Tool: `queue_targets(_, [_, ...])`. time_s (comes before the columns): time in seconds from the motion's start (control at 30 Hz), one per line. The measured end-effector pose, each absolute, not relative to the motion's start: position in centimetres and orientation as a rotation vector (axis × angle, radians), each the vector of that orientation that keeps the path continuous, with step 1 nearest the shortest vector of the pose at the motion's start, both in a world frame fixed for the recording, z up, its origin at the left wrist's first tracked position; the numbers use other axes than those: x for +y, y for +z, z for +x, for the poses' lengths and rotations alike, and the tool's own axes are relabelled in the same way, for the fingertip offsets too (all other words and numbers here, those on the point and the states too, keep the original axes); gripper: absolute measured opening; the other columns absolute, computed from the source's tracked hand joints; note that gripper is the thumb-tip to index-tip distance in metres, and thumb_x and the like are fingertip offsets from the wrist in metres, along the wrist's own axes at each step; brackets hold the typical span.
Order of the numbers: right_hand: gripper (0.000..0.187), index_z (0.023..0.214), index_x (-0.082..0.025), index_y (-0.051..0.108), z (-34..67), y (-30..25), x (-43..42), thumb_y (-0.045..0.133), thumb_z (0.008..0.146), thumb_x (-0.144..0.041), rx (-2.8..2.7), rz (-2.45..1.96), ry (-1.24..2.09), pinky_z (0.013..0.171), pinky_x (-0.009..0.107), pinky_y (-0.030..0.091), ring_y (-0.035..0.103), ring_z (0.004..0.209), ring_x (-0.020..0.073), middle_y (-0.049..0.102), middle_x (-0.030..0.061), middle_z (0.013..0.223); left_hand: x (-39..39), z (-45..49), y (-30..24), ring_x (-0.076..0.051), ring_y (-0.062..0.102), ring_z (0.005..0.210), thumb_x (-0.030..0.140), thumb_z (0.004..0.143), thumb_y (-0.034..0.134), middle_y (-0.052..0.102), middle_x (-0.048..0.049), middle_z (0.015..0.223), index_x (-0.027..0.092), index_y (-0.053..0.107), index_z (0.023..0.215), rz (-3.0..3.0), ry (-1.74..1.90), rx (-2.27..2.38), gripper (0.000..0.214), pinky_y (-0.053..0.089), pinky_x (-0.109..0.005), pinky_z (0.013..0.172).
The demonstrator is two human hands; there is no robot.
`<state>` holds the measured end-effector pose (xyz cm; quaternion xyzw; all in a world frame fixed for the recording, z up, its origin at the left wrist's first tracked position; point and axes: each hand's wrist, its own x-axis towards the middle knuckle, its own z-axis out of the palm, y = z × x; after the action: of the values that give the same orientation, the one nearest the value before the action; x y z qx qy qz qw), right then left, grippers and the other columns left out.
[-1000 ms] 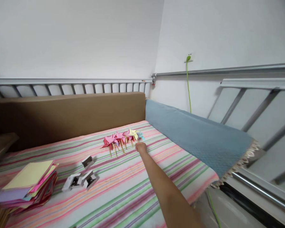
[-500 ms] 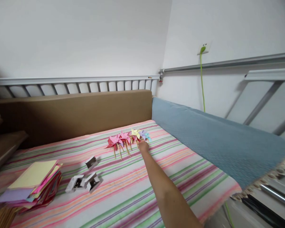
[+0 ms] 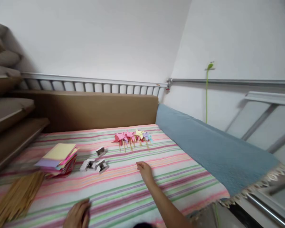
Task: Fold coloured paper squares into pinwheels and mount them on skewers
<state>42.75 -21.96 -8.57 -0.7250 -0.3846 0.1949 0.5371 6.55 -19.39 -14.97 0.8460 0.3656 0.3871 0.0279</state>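
A row of small paper pinwheels (image 3: 132, 138) in pink, yellow, purple and blue lies on the striped sheet (image 3: 123, 186), sticks pointing toward me. My right hand (image 3: 144, 170) hovers over the sheet a short way in front of them, fingers loosely apart, holding nothing. My left hand (image 3: 77, 215) rests on the sheet at the bottom edge of the view, fingers curled downward; nothing shows in it. A stack of coloured paper squares (image 3: 58, 155) sits to the left, with a bundle of wooden sticks (image 3: 16, 199) in front of it.
Three small open white boxes (image 3: 95, 162) lie between the paper stack and the pinwheels. A brown board (image 3: 97, 109) and a metal rail (image 3: 95, 83) run along the back. A blue blanket (image 3: 211, 148) drapes the right side. Folded bedding (image 3: 7, 114) is stacked at the left.
My right hand has left the pinwheels and drawn back toward me, empty. The view swung left, and my left hand, the sticks and the stacked bedding came into sight.
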Motion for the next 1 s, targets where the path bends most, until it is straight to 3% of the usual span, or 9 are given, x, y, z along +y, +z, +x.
queue_targets(0.2, [0.030, 0.083, -0.016, 0.067, 29.2, -7.9, -22.7, 0.054, 0.070, -0.039, -1.151, -1.530, 0.868, 0.053, 0.027, 0.046, 0.065, 0.063, 0.0204, 0.069, 0.0066, 0.072, -22.4, 7.6, -11.6, -0.022, 0.061, 0.091, 0.013, 0.078, 0.048, 0.067, -0.0090, 0.094, 0.020, 0.064, 0.089, 2.341, 1.138, 1.205, 0.021, 0.049, -0.040, 0.085])
queue_targets(0.37, [0.031, 0.084, -0.015, 0.067, 20.7, -8.6, -20.5, 0.052, 0.070, -0.038, -1.338, -1.412, 1.049, 0.054, 0.028, 0.046, 0.065, 0.061, 0.0198, 0.068, 0.0063, 0.069, -23.1, 6.3, -11.6, -0.020, 0.060, 0.089, 0.011, 0.076, 0.048, 0.066, -0.0084, 0.090, 0.019, 0.063, 0.089, 2.077, 1.159, 1.167, 0.021, 0.049, -0.036, 0.081])
queue_targets(0.5, [0.025, 0.083, -0.016, 0.066, 19.2, -10.5, -20.3, 0.049, 0.073, -0.031, -1.469, -1.424, 1.007, 0.063, 0.030, 0.049, 0.064, 0.066, 0.0197, 0.069, 0.0070, 0.076, -21.4, 2.5, -11.3, -0.018, 0.062, 0.075, 0.021, 0.079, 0.048, 0.066, -0.0061, 0.082, 0.018, 0.062, 0.087, 1.803, 1.233, 1.422, 0.017, 0.050, -0.031, 0.070])
queue_targets(0.6, [0.023, 0.085, -0.018, 0.066, 19.4, -11.4, -20.2, 0.047, 0.076, -0.026, -1.551, -1.463, 0.950, 0.069, 0.031, 0.048, 0.064, 0.075, 0.0206, 0.069, 0.0067, 0.082, -17.9, -2.1, -9.5, -0.019, 0.062, 0.081, 0.027, 0.080, 0.048, 0.067, -0.0081, 0.086, 0.016, 0.063, 0.088, 1.732, 1.180, 1.765, 0.020, 0.049, -0.031, 0.075])
queue_targets(0.8, [0.021, 0.082, -0.022, 0.067, 19.2, -10.8, -19.7, 0.047, 0.077, -0.024, -1.665, -1.517, 0.898, 0.073, 0.030, 0.045, 0.063, 0.082, 0.0209, 0.069, 0.0049, 0.085, -10.0, -8.1, -5.6, -0.020, 0.061, 0.074, 0.018, 0.073, 0.053, 0.068, -0.0092, 0.075, 0.014, 0.064, 0.076, 1.720, 1.034, 2.035, 0.012, 0.046, -0.032, 0.071])
queue_targets(0.9, [0.021, 0.081, -0.022, 0.068, 19.1, -10.5, -19.6, 0.048, 0.077, -0.022, -1.737, -1.542, 0.838, 0.073, 0.027, 0.044, 0.062, 0.081, 0.0193, 0.069, 0.0038, 0.084, -6.9, -7.5, -3.7, -0.020, 0.062, 0.075, 0.020, 0.079, 0.047, 0.068, -0.0102, 0.081, 0.012, 0.064, 0.086, 1.797, 1.042, 2.018, 0.020, 0.046, -0.032, 0.069])
queue_targets(1.0, [0.021, 0.081, -0.022, 0.068, 19.1, -10.3, -19.6, 0.048, 0.078, -0.021, -1.798, -1.571, 0.790, 0.072, 0.025, 0.044, 0.062, 0.079, 0.0176, 0.069, 0.0033, 0.083, -4.3, -5.4, -1.4, -0.022, 0.059, 0.094, 0.023, 0.081, 0.046, 0.066, -0.0134, 0.100, 0.011, 0.062, 0.099, 1.981, 1.069, 1.900, 0.027, 0.044, -0.035, 0.083])
